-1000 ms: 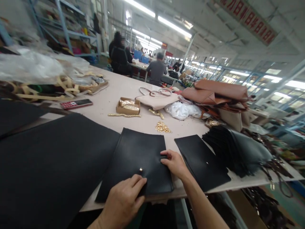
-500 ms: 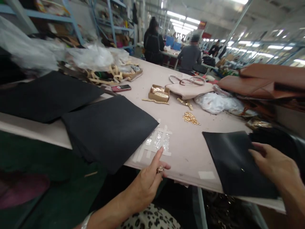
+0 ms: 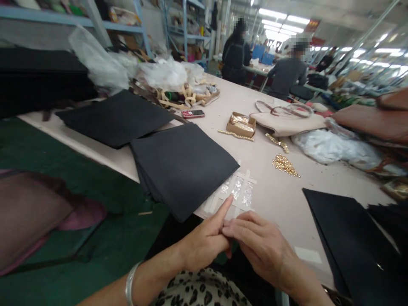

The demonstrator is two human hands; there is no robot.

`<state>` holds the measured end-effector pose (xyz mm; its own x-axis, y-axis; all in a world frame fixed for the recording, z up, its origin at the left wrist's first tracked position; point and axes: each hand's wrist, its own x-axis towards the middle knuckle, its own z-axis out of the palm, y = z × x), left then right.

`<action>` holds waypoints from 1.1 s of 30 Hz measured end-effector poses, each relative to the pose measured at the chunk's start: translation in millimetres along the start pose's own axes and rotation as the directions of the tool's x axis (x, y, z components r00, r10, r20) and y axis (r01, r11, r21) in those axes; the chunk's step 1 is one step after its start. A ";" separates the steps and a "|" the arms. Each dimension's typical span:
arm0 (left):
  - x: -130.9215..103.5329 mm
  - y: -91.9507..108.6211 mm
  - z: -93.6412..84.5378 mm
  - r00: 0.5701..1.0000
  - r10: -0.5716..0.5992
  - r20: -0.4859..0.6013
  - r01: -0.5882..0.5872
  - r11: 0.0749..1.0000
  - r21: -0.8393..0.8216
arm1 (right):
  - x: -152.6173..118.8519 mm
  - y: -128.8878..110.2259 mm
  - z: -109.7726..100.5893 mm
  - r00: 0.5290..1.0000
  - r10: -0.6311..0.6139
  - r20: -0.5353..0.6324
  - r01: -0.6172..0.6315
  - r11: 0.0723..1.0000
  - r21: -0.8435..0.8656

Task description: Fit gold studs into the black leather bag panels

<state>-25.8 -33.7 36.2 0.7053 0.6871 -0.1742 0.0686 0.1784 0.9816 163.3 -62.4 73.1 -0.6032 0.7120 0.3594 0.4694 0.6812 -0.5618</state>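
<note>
Right fingers (image 3: 245, 228) apparently touch left fingers (image 3: 225, 208) near black sheets (image 3: 185, 163).

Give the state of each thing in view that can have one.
Left hand: index finger extended, touching right hand
Right hand: fingers bent, against left hand
Bracelet: worn, left wrist
Central black sheets: stacked, edges uneven
Cardboard box: open, filled
Gold pieces: loose, heaped
Phone: lying flat
Clear plastic: crumpled

Here in the room, a head-worn camera faces forward and down across a worktable (image 3: 280, 199), close above its wearer's left hand (image 3: 207, 238) and right hand (image 3: 266, 244).
</note>
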 end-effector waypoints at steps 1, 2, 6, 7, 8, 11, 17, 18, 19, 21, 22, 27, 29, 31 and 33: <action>-2.5 -0.6 -2.8 1.000 -0.004 0.024 0.005 1.000 -0.023 | 2.8 0.0 0.6 1.000 -0.016 0.004 0.016 1.000 0.021; -5.3 -0.5 -5.4 0.999 0.000 0.052 0.001 1.000 -0.028 | 6.1 -0.4 1.4 1.000 -0.025 0.009 0.025 0.998 0.053; -19.3 5.4 -15.0 0.982 0.049 0.184 -0.045 0.999 -0.026 | 22.9 -2.4 7.0 0.999 0.024 0.032 -0.033 0.953 0.302; -23.7 7.1 -17.4 0.980 0.056 0.193 -0.047 0.998 -0.048 | 27.4 -1.6 9.5 0.995 0.094 0.029 -0.098 0.922 0.374; -28.6 8.4 -20.2 0.983 0.060 0.174 -0.047 0.996 -0.077 | 31.8 0.4 12.6 0.982 0.188 0.015 -0.175 0.879 0.443; -45.7 8.8 -32.4 0.998 0.036 -0.059 -0.044 0.991 -0.128 | 45.1 13.3 24.7 0.869 0.495 -0.017 -0.381 0.689 0.616; -78.6 -6.0 -67.0 0.719 -0.102 -0.688 0.033 0.993 -0.112 | 84.4 46.3 47.2 0.687 0.726 0.031 -0.444 0.386 0.808; -80.6 -10.1 -70.1 0.687 -0.121 -0.717 0.046 0.991 -0.123 | 93.3 49.4 49.5 0.673 0.738 0.048 -0.453 0.361 0.815; -81.0 -14.3 -71.7 0.675 -0.138 -0.724 0.056 0.989 -0.135 | 102.5 51.6 51.4 0.663 0.746 0.056 -0.458 0.346 0.819; -76.6 -22.7 -71.2 0.681 -0.152 -0.716 0.057 0.986 -0.155 | 120.6 54.0 54.4 0.662 0.748 0.048 -0.447 0.343 0.826; -72.3 -26.5 -69.7 0.686 -0.153 -0.711 0.049 0.985 -0.165 | 129.0 54.6 55.5 0.668 0.743 0.042 -0.438 0.348 0.829; -51.4 -34.1 -58.0 0.700 -0.155 -0.697 -0.004 0.975 -0.222 | 153.5 56.6 55.0 0.690 0.719 0.083 -0.475 0.363 0.802; -51.9 -31.2 -53.3 0.782 -0.117 -0.612 -0.031 0.974 -0.226 | 151.9 58.5 52.3 0.679 0.727 0.101 -0.520 0.380 0.765; -57.2 -27.2 -49.7 0.875 -0.046 -0.482 -0.050 0.982 -0.184 | 144.2 61.2 49.6 0.683 0.722 0.115 -0.573 0.431 0.697; -63.7 -24.3 -47.7 0.930 0.021 -0.366 -0.060 0.993 -0.097 | 132.5 64.0 48.2 0.704 0.700 0.119 -0.600 0.498 0.626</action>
<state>-106.1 -48.3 19.6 0.3992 0.9008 -0.1707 -0.0430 0.2044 0.9779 82.3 67.3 48.9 -0.1735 0.9579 -0.2288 0.1920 -0.1950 -0.9618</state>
